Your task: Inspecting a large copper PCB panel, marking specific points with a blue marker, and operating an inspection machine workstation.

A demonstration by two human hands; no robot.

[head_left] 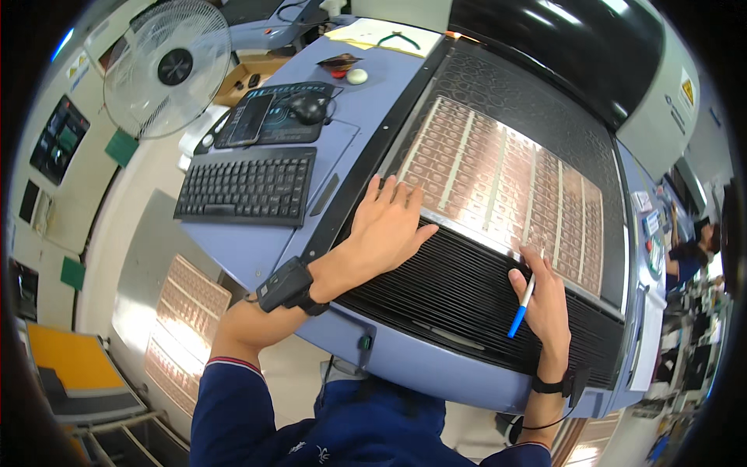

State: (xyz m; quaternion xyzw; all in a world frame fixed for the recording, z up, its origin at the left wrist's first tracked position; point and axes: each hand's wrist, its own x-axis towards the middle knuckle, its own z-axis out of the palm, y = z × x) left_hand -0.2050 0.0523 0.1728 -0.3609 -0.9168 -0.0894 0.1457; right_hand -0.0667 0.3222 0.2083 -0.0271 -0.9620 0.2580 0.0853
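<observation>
A copper-coloured panel [478, 187] printed with rows of small repeated shapes lies flat on the dark bed of a machine. My left hand [387, 226] is spread open, its fingertips at the panel's near left corner. My right hand [547, 300] is closed around a white marker pen [527, 294], whose blue end points toward me. The fingertips of that hand reach the panel's near edge; whether they press on it I cannot tell. Black ribbed slats [459, 292] run beneath both hands, in front of the panel.
On the blue-grey tabletop at left are a keyboard [247, 185], a mouse [308, 108] and a phone [253, 118]. Green-handled pliers [398, 37] lie farther back. A large fan [167, 66] stands far left. More copper panels [187, 327] lie low at left. The machine's black hood [560, 47] rises behind.
</observation>
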